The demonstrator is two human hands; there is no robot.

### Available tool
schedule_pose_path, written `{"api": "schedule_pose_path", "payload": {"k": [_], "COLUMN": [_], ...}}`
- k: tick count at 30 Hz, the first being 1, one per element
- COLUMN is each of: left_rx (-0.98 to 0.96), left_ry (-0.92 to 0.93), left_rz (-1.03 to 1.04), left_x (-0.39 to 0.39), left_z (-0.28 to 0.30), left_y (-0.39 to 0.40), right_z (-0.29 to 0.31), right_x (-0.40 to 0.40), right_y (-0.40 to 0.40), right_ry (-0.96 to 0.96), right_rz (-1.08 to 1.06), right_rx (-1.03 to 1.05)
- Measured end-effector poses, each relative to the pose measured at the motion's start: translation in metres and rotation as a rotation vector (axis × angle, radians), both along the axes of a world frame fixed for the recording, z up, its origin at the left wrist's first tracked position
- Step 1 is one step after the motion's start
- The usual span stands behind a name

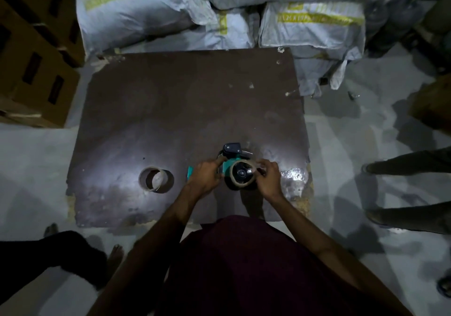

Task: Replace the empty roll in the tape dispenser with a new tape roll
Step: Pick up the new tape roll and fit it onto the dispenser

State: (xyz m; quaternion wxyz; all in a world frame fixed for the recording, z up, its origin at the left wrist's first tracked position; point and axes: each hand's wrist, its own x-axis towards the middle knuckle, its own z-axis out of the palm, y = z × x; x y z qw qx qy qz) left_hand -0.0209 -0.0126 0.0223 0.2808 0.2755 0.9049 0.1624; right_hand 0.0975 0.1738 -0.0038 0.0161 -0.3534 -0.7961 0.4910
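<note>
light: dim, one bright pool on the board [170,110] near frame centre | glare: sheen right of centre on board | shadows: heavy at corners, dark patches on floor [29,169] | edges: wide-angle bending, soft blur

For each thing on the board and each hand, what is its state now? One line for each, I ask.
tape dispenser: on the board, steadied by the left hand.
roll on the dispenser: seated around the black hub, touched by fingers of both hands.
loose roll: lying alone on the board, left of the dispenser, untouched.
left hand: grips the dispenser body.
right hand: pinches the roll's right edge.
board: flat, worn at its edges.
</note>
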Motion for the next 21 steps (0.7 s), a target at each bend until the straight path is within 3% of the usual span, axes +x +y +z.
{"api": "schedule_pose_path", "payload": {"k": [14,21], "left_rx": [0.077,0.068], "left_ry": [-0.293,-0.317], "left_rz": [0.377,0.509], "left_x": [0.073,0.077], "left_z": [-0.014,-0.008], "left_y": [0.007,0.012], "right_z": [-0.007,-0.018], "right_x": [0.017,0.033], "right_y": [-0.004,-0.008], "right_ry": [0.097,0.085], "right_rz": [0.265,0.313], "right_rx": [0.149,0.2]}}
